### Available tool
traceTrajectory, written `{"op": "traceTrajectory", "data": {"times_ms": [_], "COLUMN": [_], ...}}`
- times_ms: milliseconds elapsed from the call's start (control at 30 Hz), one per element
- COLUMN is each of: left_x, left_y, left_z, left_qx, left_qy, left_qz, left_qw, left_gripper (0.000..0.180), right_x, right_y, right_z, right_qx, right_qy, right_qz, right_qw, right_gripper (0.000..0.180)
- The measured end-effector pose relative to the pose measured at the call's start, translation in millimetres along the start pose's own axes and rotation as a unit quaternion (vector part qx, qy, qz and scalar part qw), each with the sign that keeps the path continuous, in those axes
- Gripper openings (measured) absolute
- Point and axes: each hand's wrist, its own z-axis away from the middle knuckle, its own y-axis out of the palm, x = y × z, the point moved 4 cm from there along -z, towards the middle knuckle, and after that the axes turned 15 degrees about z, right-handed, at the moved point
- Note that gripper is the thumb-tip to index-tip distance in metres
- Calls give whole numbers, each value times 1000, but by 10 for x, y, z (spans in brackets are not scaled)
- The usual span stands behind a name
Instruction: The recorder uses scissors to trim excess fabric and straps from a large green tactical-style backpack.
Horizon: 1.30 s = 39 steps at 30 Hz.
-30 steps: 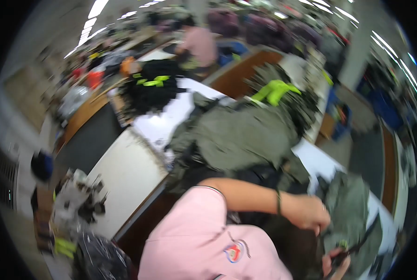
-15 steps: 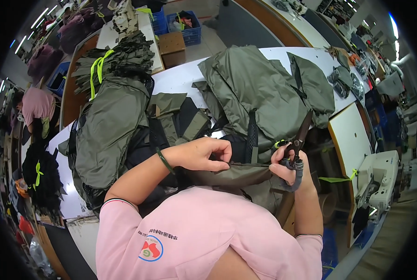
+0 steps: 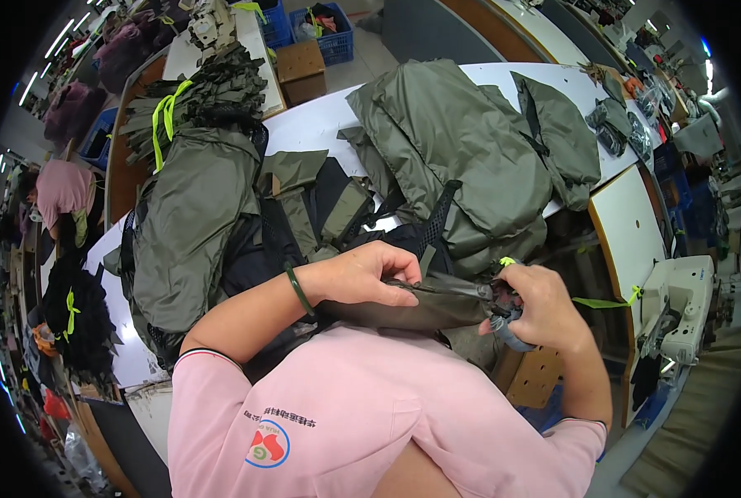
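My left hand (image 3: pixel 369 277), a dark green bangle (image 3: pixel 298 290) on its wrist, pinches the edge of an olive green fabric piece (image 3: pixel 437 310) close to my body. My right hand (image 3: pixel 543 305) is closed round the handles of a pair of dark scissors (image 3: pixel 467 287). Grey wrapping covers the handle. The blades point left along the fabric's upper edge, toward my left fingertips; whether they are cutting I cannot tell. Beyond my hands lies a large olive fabric bundle (image 3: pixel 457 158) with black mesh straps (image 3: pixel 442 217).
Another olive and black bundle (image 3: pixel 194 217) lies to the left on the white table (image 3: pixel 304 124). Behind it is a stack of strips with a neon tie (image 3: pixel 168 116). A white sewing machine (image 3: pixel 684 303) stands at right. Blue crates (image 3: pixel 330 41) sit at the back; a person in pink (image 3: pixel 65 192) is far left.
The scissors have swung from pointing up to pointing left, their blades now along the fabric edge. My right hand has turned with them; my left hand keeps its pinch.
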Motion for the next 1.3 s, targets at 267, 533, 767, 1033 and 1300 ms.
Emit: {"op": "traceTrajectory", "data": {"times_ms": [267, 533, 767, 1033, 1300], "left_x": [-2, -22, 2, 16, -193], "left_y": [81, 94, 95, 98, 190], "left_z": [-92, -116, -113, -116, 34], "left_qx": [14, 10, 22, 22, -101], "left_qy": [-15, -25, -33, -12, 308], "left_qz": [-3, -7, -10, -18, -412], "left_qw": [1000, 1000, 999, 1000, 852], "left_gripper": [14, 13, 14, 15, 20], "right_x": [-17, -40, -92, -153, 119], "right_y": [-180, -115, -68, -37, 301], "right_z": [-77, -92, -67, -25, -90], "right_qx": [40, 60, 40, 44, 142], "right_qy": [-48, -44, -57, 22, 45], "right_qz": [118, 126, 144, 28, -375], "right_qw": [991, 989, 987, 998, 915], "right_gripper": [54, 48, 39, 35, 28]}}
